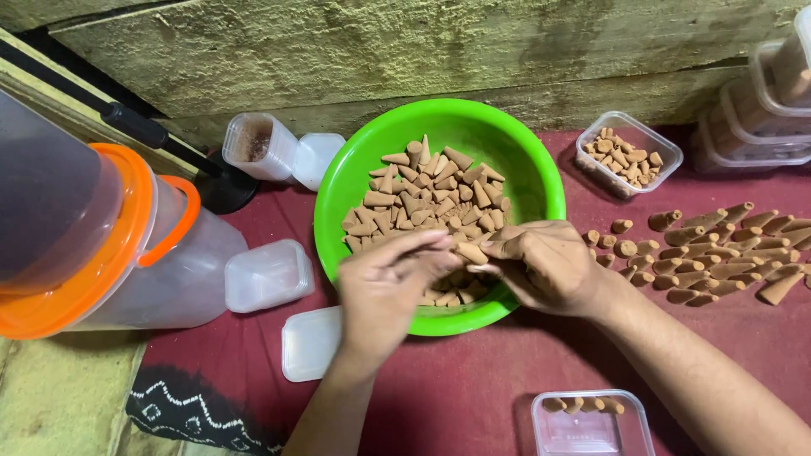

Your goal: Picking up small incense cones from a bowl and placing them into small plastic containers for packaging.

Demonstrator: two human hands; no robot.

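Lying on its side at far left, a large clear plastic jar with an orange lid and handle [93, 245], tipped over and well away from the work. Just beside it, resting on the dark red cloth [473, 397], a small clear plastic lid [269, 274] and another [311, 342], likely parked within reach. Behind them, tipped toward the wall, a small clear tub with brown dust inside [258, 145].

Sitting at centre, a bright green round plastic bowl [355, 181], heaped with tan cone-shaped incense pieces [422, 203]. Hovering over its near rim, the left hand [384, 283], fingers pinched together and reaching toward a single tan cone [471, 252]. Meeting it from the other side, the right hand [545, 263], curled and gripping that same cone at its fingertips, seemingly keeping it above the bowl so that a dropped piece falls back into the heap. Covering the near part of the heap, both hands.

Waiting at the bottom edge, a small clear rectangular box with a few cones along its far side [591, 422]. Further right, a clear box full of cones [629, 154], then loose cones lying in rows on the cloth [718, 249], and stacked clear boxes [764, 110] crowding the right edge. Nothing blocking the way between bowl and near box.
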